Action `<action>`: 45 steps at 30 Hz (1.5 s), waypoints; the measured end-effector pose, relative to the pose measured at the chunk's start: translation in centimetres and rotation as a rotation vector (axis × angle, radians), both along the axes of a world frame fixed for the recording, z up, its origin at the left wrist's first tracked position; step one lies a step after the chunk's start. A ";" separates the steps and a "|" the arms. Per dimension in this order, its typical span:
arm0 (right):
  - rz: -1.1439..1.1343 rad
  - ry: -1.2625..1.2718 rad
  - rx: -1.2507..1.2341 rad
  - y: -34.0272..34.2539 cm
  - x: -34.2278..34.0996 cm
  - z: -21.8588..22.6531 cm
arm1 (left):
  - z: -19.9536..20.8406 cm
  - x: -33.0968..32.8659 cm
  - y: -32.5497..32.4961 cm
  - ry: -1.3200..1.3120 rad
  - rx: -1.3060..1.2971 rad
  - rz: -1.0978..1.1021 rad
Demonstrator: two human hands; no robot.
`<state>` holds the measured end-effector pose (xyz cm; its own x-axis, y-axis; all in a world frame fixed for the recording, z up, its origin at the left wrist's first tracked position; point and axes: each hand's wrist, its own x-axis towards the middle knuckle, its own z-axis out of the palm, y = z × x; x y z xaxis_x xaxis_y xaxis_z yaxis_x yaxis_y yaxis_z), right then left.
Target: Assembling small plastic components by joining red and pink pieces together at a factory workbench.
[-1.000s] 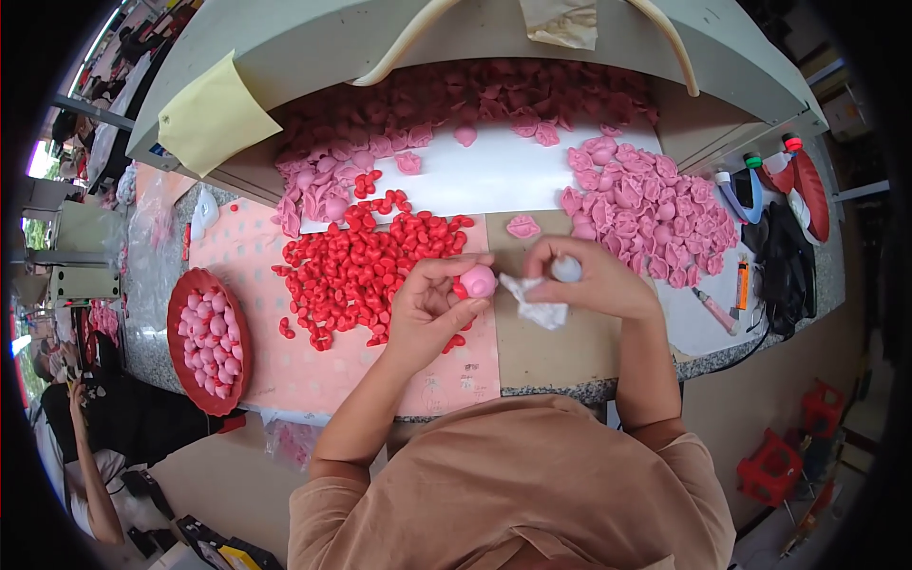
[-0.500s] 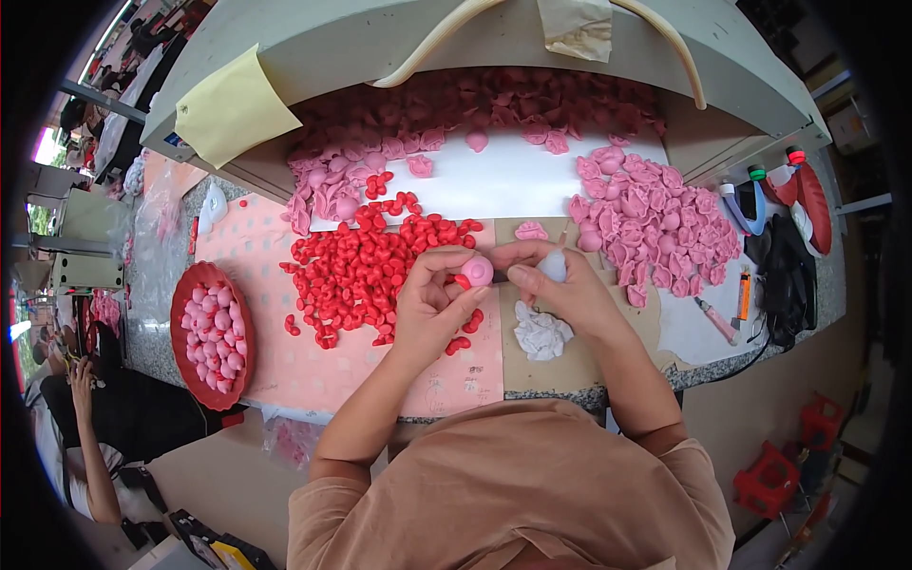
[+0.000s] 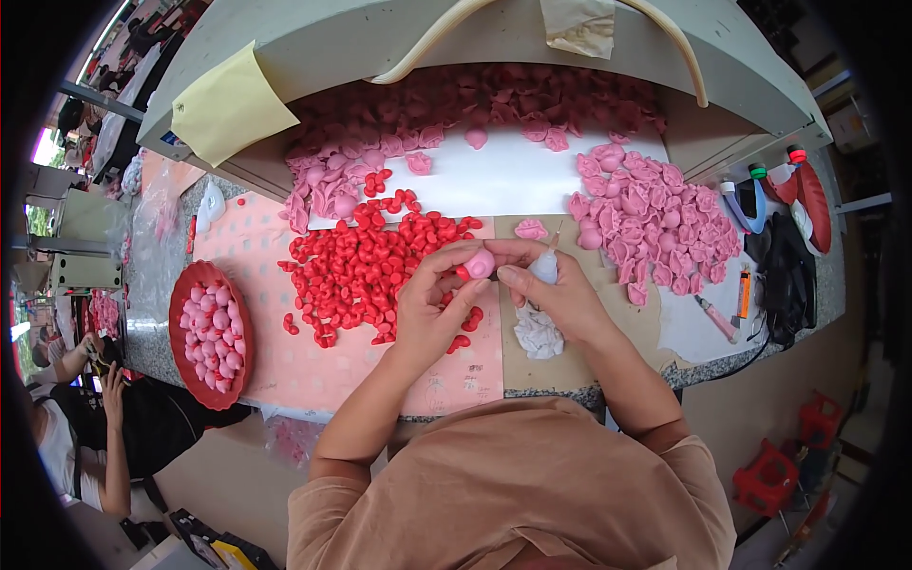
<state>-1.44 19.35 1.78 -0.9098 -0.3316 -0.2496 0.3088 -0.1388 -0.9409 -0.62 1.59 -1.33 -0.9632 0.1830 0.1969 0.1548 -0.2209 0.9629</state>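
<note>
I've got on a plain tan-brn top (image 3: 513,456), loose w/ soft creases across the front & short slvs (image 3: 698,480) ending nr my elbows, plus a folded strip (image 3: 532,541) of same-col cloth at btm ctr, & my L hand (image 3: 432,302), R hand (image 3: 568,296) and forearms (image 3: 366,404) are all bare.

Bright centre, black fisheye rim
White sheet (image 3: 503,176) shines beneath the grey hood (image 3: 503,43); pink pieces (image 3: 532,95) behind lie shadowed; a left-hand window (image 3: 45,147) glares; the counter (image 3: 829,285) bows outward.
</note>
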 end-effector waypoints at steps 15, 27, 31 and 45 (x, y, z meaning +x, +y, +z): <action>-0.034 0.053 0.036 -0.5 0.3 0.1 | 0.1 0.0 0.0 -0.007 -0.042 -0.008; 0.012 -0.071 -0.155 -0.7 0.2 -0.5 | 0.4 0.2 0.6 -0.004 0.068 -0.070; 0.043 -0.021 -0.036 0.0 -0.2 -0.2 | 0.5 -0.2 -0.3 -0.256 0.187 -0.141; 0.128 -0.073 -0.088 0.4 -0.1 0.2 | 1.2 -0.7 -1.0 -0.602 0.314 -0.303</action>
<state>-1.57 19.73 1.99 -0.8394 -0.4668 -0.2782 0.3958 -0.1745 -0.9016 -1.31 0.61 -0.13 -0.8370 0.4803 -0.2621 -0.4913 -0.4488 0.7465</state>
